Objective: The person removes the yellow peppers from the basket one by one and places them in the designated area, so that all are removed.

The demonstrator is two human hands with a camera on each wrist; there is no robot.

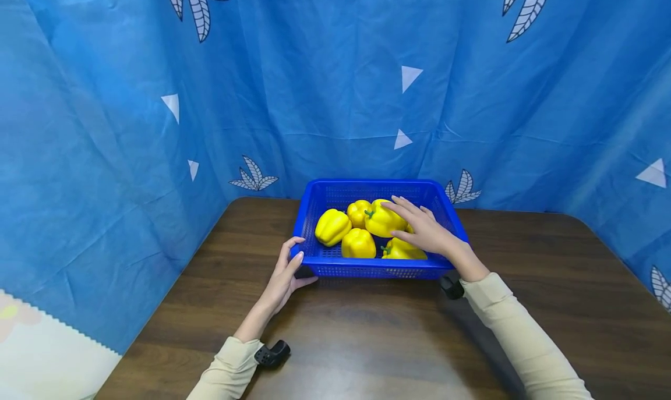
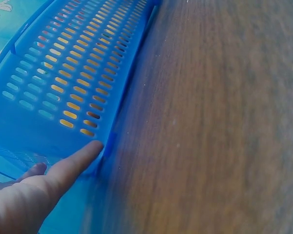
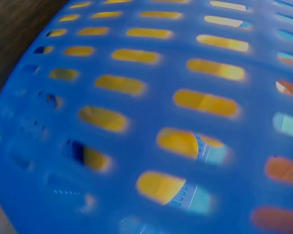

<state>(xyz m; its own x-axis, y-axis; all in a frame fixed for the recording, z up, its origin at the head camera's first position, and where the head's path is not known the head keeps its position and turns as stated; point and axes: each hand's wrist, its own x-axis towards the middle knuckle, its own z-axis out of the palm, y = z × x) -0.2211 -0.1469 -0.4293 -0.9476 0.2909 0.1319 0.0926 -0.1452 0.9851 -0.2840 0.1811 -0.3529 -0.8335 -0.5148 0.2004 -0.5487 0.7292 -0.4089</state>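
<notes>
The right hand point(image 1: 421, 228) reaches over the near wall of the blue basket point(image 1: 367, 262), its fingers and thumb spread about the right side of the large yellow pepper point(image 1: 385, 218); whether they bear its weight cannot be told. The left hand point(image 1: 280, 280) grips the basket's near left corner, fingertips at the rim, and the left wrist view shows one digit laid along the outer wall; that hold probably steadies the basket while the other hand works inside. To the left of the right hand, beyond the large pepper, lie the left pepper point(image 1: 332, 227) and the back pepper point(image 1: 359, 213); nearer the person are the front pepper point(image 1: 359, 244) and, just below the right thumb, the near right pepper point(image 1: 405, 249). The spread seems suited to so broad and rounded a shape, which a narrow pinch would hold poorly. The basket stands upright on the worktop point(image 1: 367, 342), between the two forearms, probably so that both hands reach it easily.
</notes>
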